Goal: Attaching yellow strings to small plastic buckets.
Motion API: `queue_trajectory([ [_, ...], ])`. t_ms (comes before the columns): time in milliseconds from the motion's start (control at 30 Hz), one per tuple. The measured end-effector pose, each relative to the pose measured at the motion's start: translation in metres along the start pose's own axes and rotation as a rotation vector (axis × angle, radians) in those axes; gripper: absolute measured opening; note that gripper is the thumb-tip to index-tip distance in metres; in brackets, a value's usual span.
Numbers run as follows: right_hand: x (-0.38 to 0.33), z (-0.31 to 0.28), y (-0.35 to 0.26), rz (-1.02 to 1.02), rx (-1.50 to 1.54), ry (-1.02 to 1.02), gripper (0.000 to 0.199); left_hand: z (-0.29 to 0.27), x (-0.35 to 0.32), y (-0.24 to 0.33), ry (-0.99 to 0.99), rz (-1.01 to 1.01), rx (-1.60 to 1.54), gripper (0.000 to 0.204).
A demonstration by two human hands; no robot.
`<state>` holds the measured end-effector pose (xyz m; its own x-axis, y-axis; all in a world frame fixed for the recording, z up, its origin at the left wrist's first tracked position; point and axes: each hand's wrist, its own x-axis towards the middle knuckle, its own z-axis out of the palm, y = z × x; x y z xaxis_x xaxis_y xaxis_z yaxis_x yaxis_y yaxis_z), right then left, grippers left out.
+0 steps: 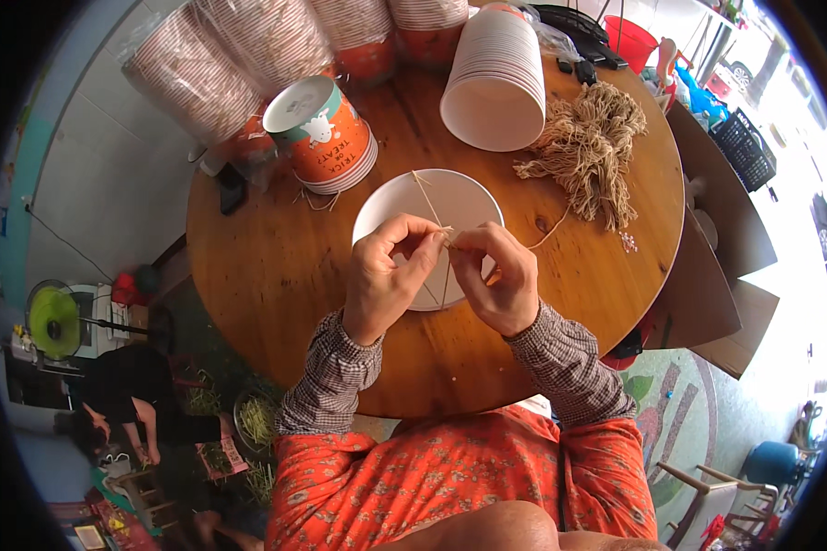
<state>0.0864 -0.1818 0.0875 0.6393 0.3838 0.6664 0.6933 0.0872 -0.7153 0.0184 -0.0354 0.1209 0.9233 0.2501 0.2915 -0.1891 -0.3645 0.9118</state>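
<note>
A white paper bucket (386, 207) stands on the table in front of me, its round opening facing up. Over its opening, my left hand (390, 275) and my right hand (498, 280) meet, fingertips pinched on a thin beige string (423, 191). One stretch of string runs from the bucket's far rim to my fingers. Thin lines also cross the bucket's inside below my hands. On the right, a strand trails from near my right hand toward a loose bundle of beige strings (590, 151). The exact shape of the string between my fingertips is too small to make out.
Orange printed paper buckets (326, 138) stand stacked upside down at left. Behind are bagged stacks (193, 78) and a long white stack (494, 92) lying on its side. Cardboard boxes (694, 266) flank the round wooden table (257, 294). Another person (138, 395) bends down at lower left.
</note>
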Motion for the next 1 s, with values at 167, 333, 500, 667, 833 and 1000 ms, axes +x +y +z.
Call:
queue_trajectory([
  [167, 0.001, 0.007, -0.003, -0.091, -0.094, -0.034, 0.017, -0.005, -0.004, -0.009, 0.071, 0.093, -0.067, 0.003],
  [333, 0.000, 0.010, -0.003, -0.046, -0.089, -0.026, 0.016, -0.010, -0.005, -0.009, 0.105, 0.352, 0.296, 0.008],
  [500, 0.003, 0.010, -0.006, -0.032, -0.091, -0.038, 0.014, -0.015, -0.006, -0.015, 0.091, 0.475, 0.368, 0.018],
  [667, 0.004, 0.011, -0.004, -0.043, -0.118, -0.056, 0.011, -0.023, -0.002, -0.018, 0.008, 0.380, 0.160, 0.013],
  [833, 0.002, 0.014, -0.004, -0.058, -0.141, -0.079, 0.013, -0.030, 0.005, -0.017, -0.170, 0.177, -0.121, 0.003],
  [1000, 0.000, 0.015, -0.004, -0.092, -0.107, -0.034, 0.019, -0.030, 0.008, -0.013, -0.322, -0.474, -0.762, 0.013],
])
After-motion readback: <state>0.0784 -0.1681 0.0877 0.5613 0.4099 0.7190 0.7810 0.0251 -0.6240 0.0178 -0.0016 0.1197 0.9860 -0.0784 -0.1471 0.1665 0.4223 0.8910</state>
